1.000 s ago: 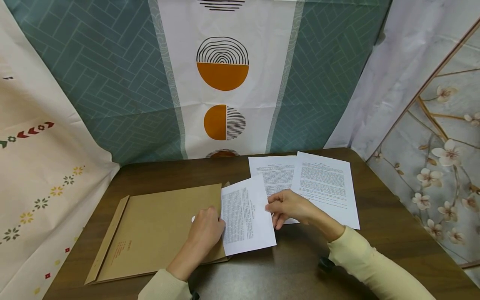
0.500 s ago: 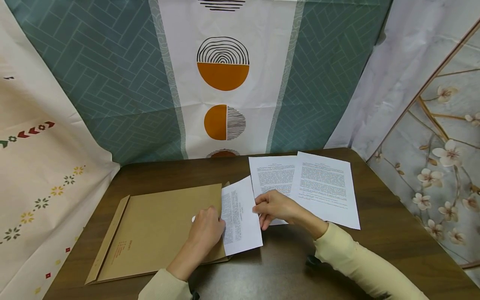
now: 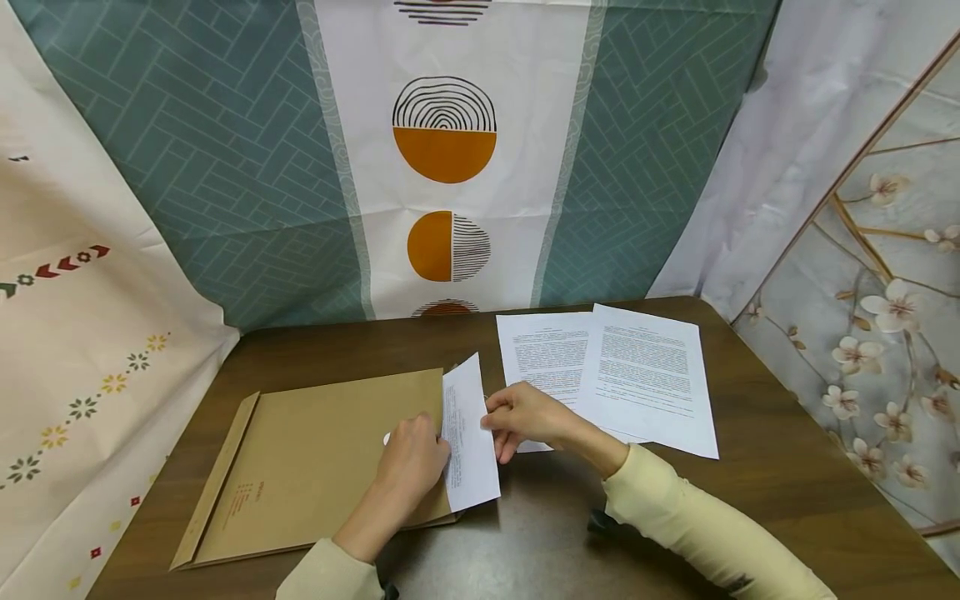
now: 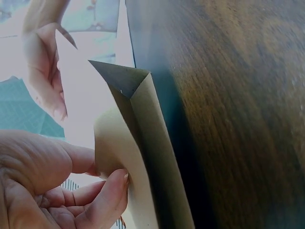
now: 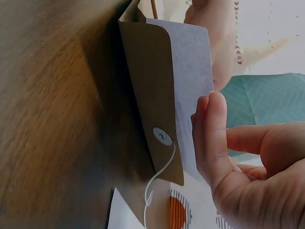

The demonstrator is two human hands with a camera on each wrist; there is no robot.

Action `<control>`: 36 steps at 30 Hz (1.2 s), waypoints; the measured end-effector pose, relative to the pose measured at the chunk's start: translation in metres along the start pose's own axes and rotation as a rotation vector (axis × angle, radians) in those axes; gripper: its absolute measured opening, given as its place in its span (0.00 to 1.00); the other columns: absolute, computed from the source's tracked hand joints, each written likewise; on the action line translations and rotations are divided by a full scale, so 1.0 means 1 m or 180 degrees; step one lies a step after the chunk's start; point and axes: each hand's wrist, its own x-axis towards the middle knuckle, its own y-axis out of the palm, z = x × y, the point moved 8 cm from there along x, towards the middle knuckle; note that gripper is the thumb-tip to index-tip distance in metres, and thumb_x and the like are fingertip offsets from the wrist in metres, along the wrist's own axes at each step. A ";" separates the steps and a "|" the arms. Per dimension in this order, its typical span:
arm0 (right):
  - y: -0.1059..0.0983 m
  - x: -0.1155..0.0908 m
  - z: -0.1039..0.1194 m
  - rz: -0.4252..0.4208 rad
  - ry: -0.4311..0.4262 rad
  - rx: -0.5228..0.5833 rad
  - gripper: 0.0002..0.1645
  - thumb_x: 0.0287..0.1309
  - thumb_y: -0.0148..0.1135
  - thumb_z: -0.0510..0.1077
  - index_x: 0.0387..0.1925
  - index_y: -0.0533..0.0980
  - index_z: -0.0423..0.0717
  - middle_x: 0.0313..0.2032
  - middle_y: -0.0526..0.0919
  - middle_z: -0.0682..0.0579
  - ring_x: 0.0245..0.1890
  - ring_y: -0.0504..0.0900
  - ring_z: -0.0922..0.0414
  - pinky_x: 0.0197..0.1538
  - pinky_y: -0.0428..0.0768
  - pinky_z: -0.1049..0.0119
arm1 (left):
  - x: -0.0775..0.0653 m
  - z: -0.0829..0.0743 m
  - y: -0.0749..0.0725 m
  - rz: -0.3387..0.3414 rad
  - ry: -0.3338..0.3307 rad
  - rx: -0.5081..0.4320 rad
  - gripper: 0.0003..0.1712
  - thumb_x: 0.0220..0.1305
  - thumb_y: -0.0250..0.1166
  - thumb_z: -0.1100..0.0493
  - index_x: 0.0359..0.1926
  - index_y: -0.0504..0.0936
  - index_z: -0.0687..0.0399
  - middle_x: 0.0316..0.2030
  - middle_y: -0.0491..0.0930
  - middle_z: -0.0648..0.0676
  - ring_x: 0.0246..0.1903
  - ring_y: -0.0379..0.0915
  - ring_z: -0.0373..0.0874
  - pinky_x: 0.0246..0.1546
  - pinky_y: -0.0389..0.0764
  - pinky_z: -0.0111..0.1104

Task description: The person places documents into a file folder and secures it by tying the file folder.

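The printed sheet (image 3: 467, 442) stands between the two hands, its left part hidden inside the brown envelope (image 3: 322, 458) and its right part jutting out of the envelope's open mouth. The right hand (image 3: 525, 417) pinches the sheet's outer right edge between thumb and fingers, so the paper lies directly to the left of that hand, touching the fingertips. The left hand (image 3: 412, 454) has thumb and fingers closed on the envelope's front panel at its mouth, just beside the place where the sheet comes out; most of the envelope extends to the left of that hand, flat on the dark wooden surface (image 3: 525, 550). Seen from the left wrist, the mouth gapes at one corner, the side fold (image 4: 126, 78) spread apart. The right wrist view shows a white disc (image 5: 162, 136) on the envelope's other panel, with a pale string (image 5: 164, 167) trailing from it. Beyond the right hand, a flat left page (image 3: 547, 346) and a flat right page (image 3: 648, 375) lie overlapping, the right one on top. In the head view the right hand covers part of the left page; whether it touches it is unclear.
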 end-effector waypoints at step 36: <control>0.023 0.029 -0.030 -0.0016 0.0492 -0.0433 0.20 0.71 0.58 0.35 0.22 0.80 0.28 0.18 0.84 0.40 0.13 0.82 0.57 0.19 0.81 0.66 | 0.000 0.000 -0.005 -0.0079 -0.0017 0.0059 0.09 0.52 0.64 0.71 0.21 0.74 0.60 0.21 0.77 0.60 0.20 0.70 0.48 0.20 0.72 0.42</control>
